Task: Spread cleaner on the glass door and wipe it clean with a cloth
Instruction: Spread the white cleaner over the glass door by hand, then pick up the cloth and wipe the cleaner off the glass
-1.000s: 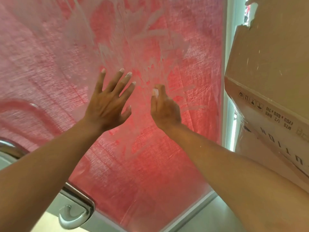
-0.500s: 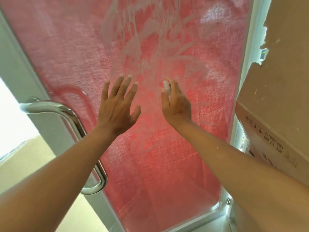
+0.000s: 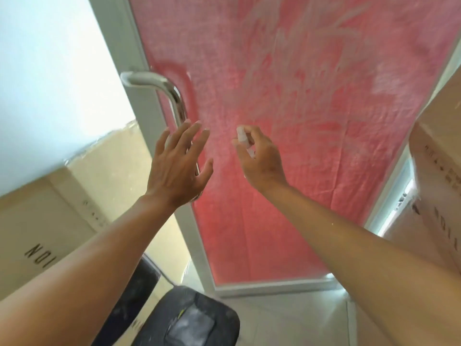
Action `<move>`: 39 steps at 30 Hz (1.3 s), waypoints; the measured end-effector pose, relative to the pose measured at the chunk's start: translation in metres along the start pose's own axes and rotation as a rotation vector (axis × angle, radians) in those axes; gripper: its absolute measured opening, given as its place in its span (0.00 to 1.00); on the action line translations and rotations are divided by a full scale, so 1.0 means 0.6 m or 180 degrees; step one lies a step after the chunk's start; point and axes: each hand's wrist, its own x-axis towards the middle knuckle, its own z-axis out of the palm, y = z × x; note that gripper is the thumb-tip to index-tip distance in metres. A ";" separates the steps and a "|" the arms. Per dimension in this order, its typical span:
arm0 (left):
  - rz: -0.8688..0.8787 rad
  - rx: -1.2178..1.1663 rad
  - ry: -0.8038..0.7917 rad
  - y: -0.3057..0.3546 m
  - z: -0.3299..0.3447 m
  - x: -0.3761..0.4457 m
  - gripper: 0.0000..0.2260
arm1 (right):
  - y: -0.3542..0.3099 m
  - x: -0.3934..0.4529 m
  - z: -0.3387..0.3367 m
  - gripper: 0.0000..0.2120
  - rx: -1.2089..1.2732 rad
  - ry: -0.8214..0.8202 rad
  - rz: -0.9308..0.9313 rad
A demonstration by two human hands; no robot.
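The glass door (image 3: 287,221) fills the middle of the view, with red fabric showing behind it and whitish cleaner smears (image 3: 294,61) streaked over its upper part. My left hand (image 3: 178,168) is raised flat with fingers spread, in front of the lower part of the steel door handle (image 3: 172,96). My right hand (image 3: 262,158) is just to its right, fingers curled around a small clear spray bottle (image 3: 245,142) whose top points at the glass. No cloth is in view.
Cardboard boxes stand on both sides: one at the left (image 3: 50,216), another at the right edge (image 3: 439,171). A black chair seat (image 3: 189,320) sits low in front of the white door frame (image 3: 197,245). Pale floor tiles (image 3: 287,320) lie below the door.
The view has swung left and down, so the handle, left box and chair now show. Both hands have dropped lower on the door, toward the handle; the right still holds the bottle.
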 end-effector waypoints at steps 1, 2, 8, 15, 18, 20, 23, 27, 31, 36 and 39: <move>-0.0036 -0.0027 -0.0069 0.002 -0.002 -0.027 0.25 | 0.000 -0.021 0.010 0.13 0.0048 -0.0085 0.0003; -0.0077 -0.0054 -0.0126 0.004 -0.003 -0.053 0.25 | 0.000 -0.041 0.021 0.13 0.0086 -0.0178 0.0000; -0.0386 -0.0284 -0.0523 0.007 0.011 -0.205 0.24 | 0.008 -0.157 0.094 0.12 0.0169 -0.0634 0.0026; -0.0818 -0.0409 -0.1264 -0.019 0.038 -0.423 0.25 | 0.033 -0.301 0.219 0.12 0.0247 -0.1219 0.0454; -0.0988 -0.0474 -0.1525 -0.032 0.049 -0.508 0.25 | 0.047 -0.373 0.279 0.11 0.0251 -0.1365 0.0550; -0.1080 -0.0544 -0.1684 -0.042 0.060 -0.561 0.25 | 0.057 -0.423 0.317 0.11 0.0210 -0.1433 0.0662; -0.1238 -0.0609 -0.1814 -0.057 0.079 -0.635 0.25 | 0.073 -0.489 0.366 0.11 0.0167 -0.1618 0.0906; -0.1422 -0.0658 -0.1980 -0.063 0.108 -0.724 0.25 | 0.104 -0.565 0.417 0.10 0.0058 -0.1904 0.1097; -0.1580 -0.0685 -0.2302 -0.073 0.145 -0.815 0.25 | 0.150 -0.633 0.466 0.09 0.0040 -0.2355 0.1086; -0.1916 -0.0647 -0.2663 -0.069 0.200 -0.936 0.25 | 0.211 -0.701 0.531 0.10 0.0029 -0.2822 0.0924; -0.2166 -0.0661 -0.2847 -0.046 0.228 -0.987 0.26 | 0.245 -0.742 0.557 0.11 -0.0040 -0.3032 0.0840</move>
